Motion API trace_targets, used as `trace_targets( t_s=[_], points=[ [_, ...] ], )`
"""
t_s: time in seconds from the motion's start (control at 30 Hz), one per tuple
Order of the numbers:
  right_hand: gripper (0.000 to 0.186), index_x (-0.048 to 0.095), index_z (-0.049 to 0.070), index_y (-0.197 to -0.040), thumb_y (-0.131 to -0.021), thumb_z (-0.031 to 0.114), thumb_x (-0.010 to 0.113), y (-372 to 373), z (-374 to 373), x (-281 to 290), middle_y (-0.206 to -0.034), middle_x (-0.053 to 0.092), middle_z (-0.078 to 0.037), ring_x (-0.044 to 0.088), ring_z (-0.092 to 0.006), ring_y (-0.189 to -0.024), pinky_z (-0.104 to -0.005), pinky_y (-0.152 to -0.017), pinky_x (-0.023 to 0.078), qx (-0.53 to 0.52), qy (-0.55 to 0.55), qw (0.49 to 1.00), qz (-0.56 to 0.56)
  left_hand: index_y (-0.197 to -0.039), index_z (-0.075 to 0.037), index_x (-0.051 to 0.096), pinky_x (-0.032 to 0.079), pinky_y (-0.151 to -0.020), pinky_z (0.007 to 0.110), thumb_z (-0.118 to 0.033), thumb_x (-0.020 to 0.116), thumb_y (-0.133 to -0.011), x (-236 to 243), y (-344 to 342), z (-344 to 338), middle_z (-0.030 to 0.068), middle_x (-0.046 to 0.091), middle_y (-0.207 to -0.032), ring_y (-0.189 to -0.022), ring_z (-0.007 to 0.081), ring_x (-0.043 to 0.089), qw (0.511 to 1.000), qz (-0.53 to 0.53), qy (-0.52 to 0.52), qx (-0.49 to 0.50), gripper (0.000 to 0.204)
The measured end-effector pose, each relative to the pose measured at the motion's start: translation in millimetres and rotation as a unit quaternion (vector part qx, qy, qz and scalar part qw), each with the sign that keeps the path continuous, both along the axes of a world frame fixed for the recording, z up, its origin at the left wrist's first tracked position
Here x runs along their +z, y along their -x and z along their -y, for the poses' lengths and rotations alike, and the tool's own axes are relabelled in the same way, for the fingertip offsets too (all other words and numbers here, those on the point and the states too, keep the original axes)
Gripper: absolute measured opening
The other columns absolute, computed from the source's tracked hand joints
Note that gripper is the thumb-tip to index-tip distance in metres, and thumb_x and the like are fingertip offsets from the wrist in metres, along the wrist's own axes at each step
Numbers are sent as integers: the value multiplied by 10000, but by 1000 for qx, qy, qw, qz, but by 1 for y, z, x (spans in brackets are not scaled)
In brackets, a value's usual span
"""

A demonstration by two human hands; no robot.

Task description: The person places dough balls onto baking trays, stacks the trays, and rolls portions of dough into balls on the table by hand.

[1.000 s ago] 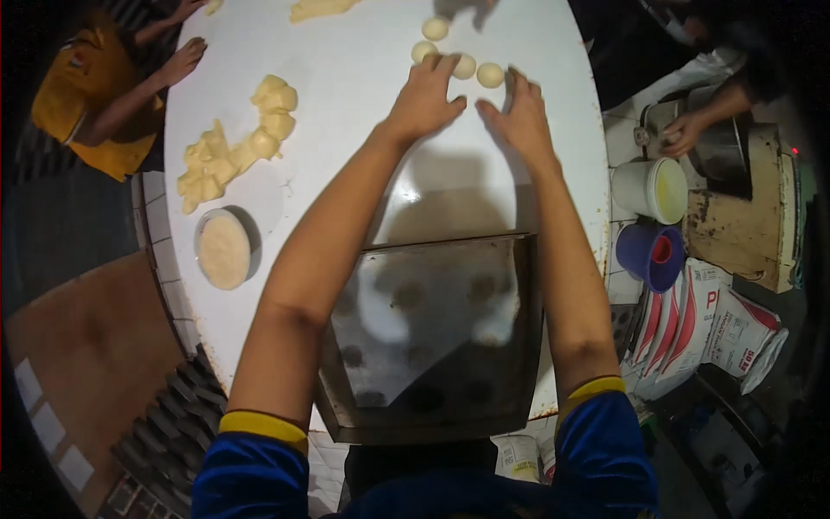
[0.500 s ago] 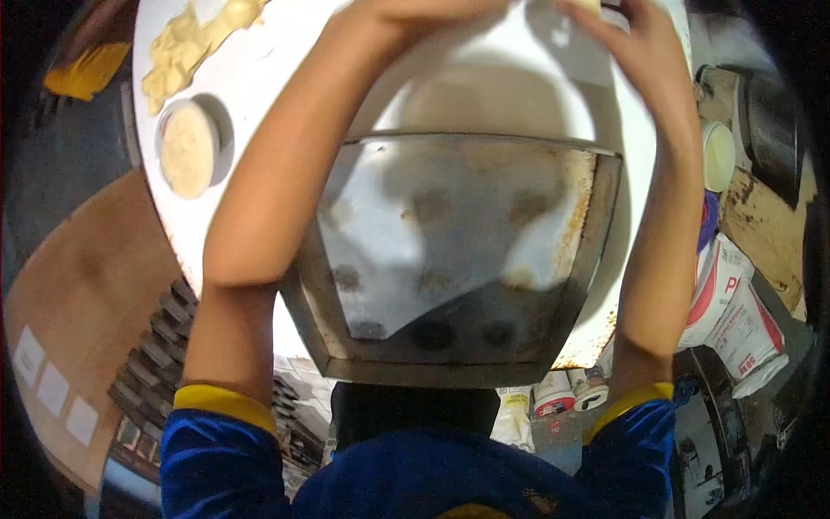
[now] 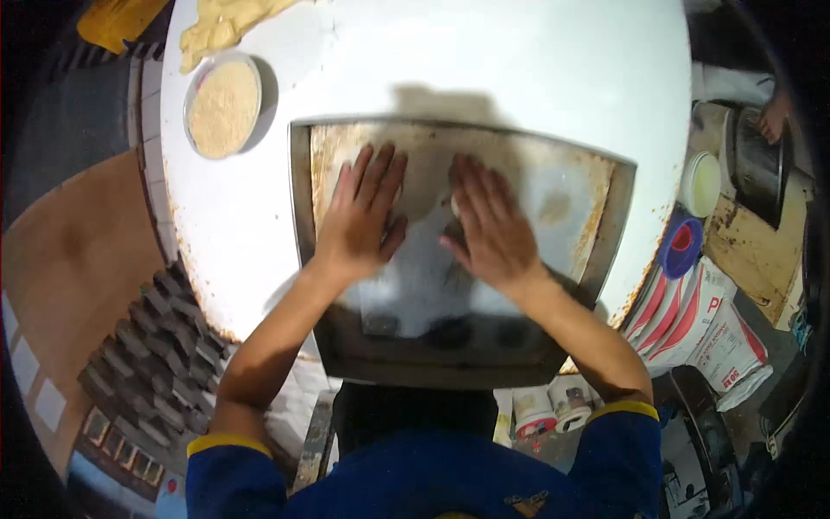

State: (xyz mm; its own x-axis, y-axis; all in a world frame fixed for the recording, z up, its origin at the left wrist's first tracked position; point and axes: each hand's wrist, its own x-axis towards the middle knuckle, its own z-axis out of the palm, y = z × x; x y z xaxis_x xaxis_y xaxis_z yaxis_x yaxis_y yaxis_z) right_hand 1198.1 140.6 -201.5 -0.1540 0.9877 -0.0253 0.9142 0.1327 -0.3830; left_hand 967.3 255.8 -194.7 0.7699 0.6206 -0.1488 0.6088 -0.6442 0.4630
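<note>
A worn metal baking tray [image 3: 380,307] with raised edges and rusty, dark patches lies at the near side of the white table. Over its left part is my left hand [image 3: 359,212], palm down, fingers stretched out and thumb apart. My right hand [image 3: 494,223] lies flat in the same way over the middle of the tray, fingers pointing away from me. A small pale bit shows at the edge of each hand; the palms hide what is beneath them.
On the white table [image 3: 536,69], a round tub of pale crumbly powder [image 3: 225,108] stands at the far left, beside a flattened yellowish dough piece [image 3: 229,26]. Right of the table are printed sacks [image 3: 705,324], a purple container [image 3: 680,244] and a pale-green-topped tub [image 3: 700,184].
Both hands have come back toward me from the far side of the table and now lie palm down over the tray. The view has shifted slightly.
</note>
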Motion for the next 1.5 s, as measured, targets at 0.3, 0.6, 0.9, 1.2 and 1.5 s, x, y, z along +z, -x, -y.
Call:
trace_targets(
  t_s=[0.3, 0.6, 0.9, 1.2, 1.5],
  points=[
    [481, 665, -24, -1422, -1087, 317, 711, -116, -118, 86, -1062, 779, -247, 760, -280, -920, -400, -850, 594, -144, 196, 899, -365, -1574, -99, 576, 514, -1148, 521, -83, 812, -867, 64, -86, -100, 234, 592, -1484, -1377, 467, 577, 982, 181, 47, 8, 745],
    [453, 757, 56, -1344, -908, 156, 832, -299, -356, -6, -1325, 742, -211, 711, -363, -1229, -462, -1077, 567, -114, -206, 971, -33, -1436, 11, 607, 569, -1071, 477, -123, 765, -955, -6, -319, -260, 242, 645, -1362, -1243, 403, 670, 972, 207, -106, 15, 523],
    [400, 774, 51, -1254, -873, 151, 844, -332, -363, 14, -1248, 771, -189, 718, -275, -1170, -423, -1023, 574, -129, 45, 986, -98, -1293, 57, 642, 580, -1025, 509, -152, 770, -967, -32, -358, -275, 252, 657, -1233, -1142, 377, 672, 977, 196, -34, 72, 408],
    [530, 655, -45, -1463, -972, 118, 770, -193, -71, 101, -1403, 733, -128, 698, -212, -1278, -378, -1151, 536, -190, 94, 910, -355, -1409, -6, 577, 598, -1061, 422, 4, 809, -906, 52, -145, -90, 158, 630, -1399, -1270, 295, 671, 938, 310, 153, 36, 554],
    [527, 726, 101, -1365, -862, -35, 805, 16, 109, 51, -1352, 693, -161, 725, -362, -1113, -433, -902, 645, -185, 159, 921, -305, -1351, -7, 587, 580, -995, 364, 120, 705, -871, 13, 47, 111, 152, 652, -1236, -1191, 271, 690, 905, 181, 282, 261, 510]
  ],
)
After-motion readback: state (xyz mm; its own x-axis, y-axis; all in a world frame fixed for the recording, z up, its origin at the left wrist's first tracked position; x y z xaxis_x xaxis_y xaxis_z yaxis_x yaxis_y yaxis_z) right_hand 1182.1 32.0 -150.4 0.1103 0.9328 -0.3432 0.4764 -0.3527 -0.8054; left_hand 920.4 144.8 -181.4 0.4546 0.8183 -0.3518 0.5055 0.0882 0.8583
